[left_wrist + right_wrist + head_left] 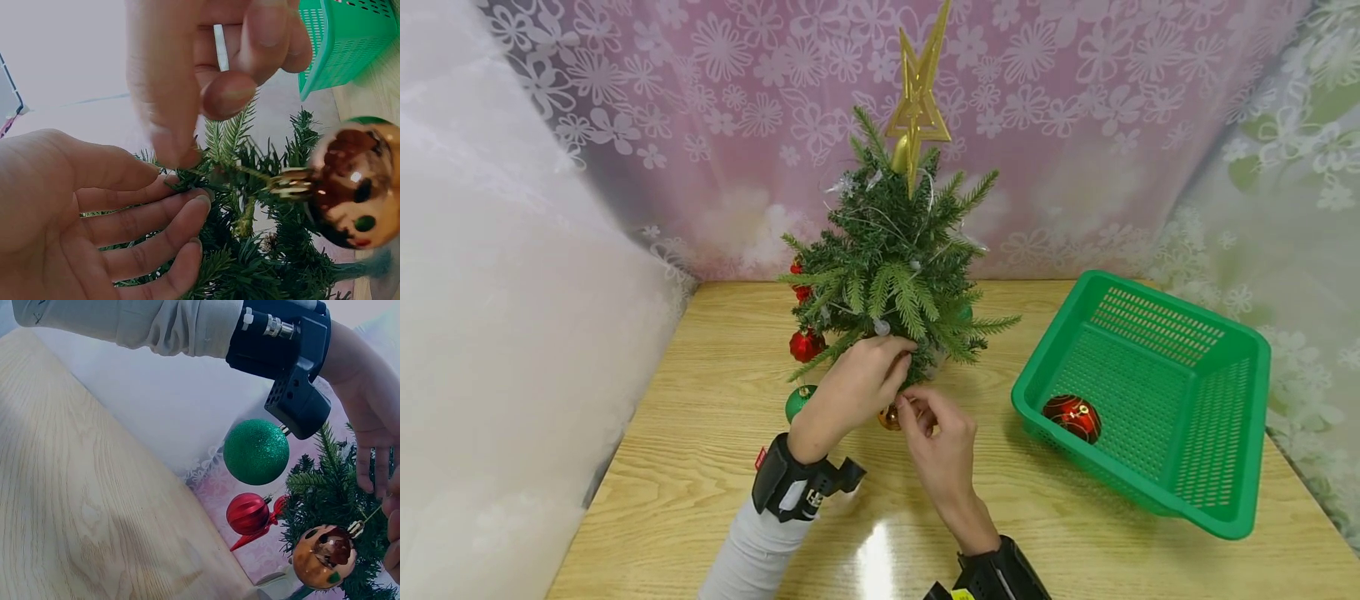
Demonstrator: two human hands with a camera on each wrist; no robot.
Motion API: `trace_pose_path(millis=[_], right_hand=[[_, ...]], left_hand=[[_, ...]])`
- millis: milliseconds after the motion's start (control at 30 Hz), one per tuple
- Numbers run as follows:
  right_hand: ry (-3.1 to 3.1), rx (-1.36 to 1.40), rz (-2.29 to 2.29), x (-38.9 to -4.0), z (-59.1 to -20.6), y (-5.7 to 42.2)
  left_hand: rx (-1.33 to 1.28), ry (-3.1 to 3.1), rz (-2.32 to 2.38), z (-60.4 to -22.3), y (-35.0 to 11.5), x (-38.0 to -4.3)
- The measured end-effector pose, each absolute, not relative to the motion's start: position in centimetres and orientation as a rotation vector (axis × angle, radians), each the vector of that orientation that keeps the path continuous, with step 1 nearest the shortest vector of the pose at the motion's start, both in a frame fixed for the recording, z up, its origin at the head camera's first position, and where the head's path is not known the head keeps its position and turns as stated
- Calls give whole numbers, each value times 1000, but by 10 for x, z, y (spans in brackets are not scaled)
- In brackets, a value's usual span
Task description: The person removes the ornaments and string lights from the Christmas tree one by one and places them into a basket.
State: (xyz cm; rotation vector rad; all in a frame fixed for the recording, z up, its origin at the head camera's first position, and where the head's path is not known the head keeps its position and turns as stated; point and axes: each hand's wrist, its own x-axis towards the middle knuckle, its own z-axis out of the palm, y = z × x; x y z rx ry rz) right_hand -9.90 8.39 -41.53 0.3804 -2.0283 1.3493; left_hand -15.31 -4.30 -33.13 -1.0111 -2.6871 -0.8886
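Observation:
A small artificial Christmas tree (887,250) stands on the table. My left hand (852,377) is at its lower front branches; in the left wrist view its thumb and forefinger pinch a green branch tip (181,182). My right hand (946,437) comes in from the right and pinches the thin gold cord (253,172) of a shiny copper-gold Christmas ball (359,187). The ball hangs from this cord below the fingers, seen also in the right wrist view. Fingertips of both hands nearly meet, and the cord's end is hidden among them.
A green plastic basket (1217,433) stands at the right, a red ball (1072,418) inside it. On the tree's left side hang a glittery green ball (256,452) and a ribbed red ball (248,514). A gold star (919,100) tops the tree.

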Motion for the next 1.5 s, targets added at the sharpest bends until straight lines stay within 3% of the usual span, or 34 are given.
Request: trace_pose_path(millis=[467,800,1067,1500], right_hand=[[-2041,404,1097,-108,-411,83],[-2130,594,998,-108,-417,84],[-2171,650,1200,-101,-424,92],[-2179,511,1502,-91,-419,117]], left_hand=[[-1020,-2709,-896,-330,-44,-153],[-1018,-2707,-890,-332,-43,-155],[-1027,-2691,-908,-333,-44,-156],[-994,-2725,-893,-333,-45,-153]])
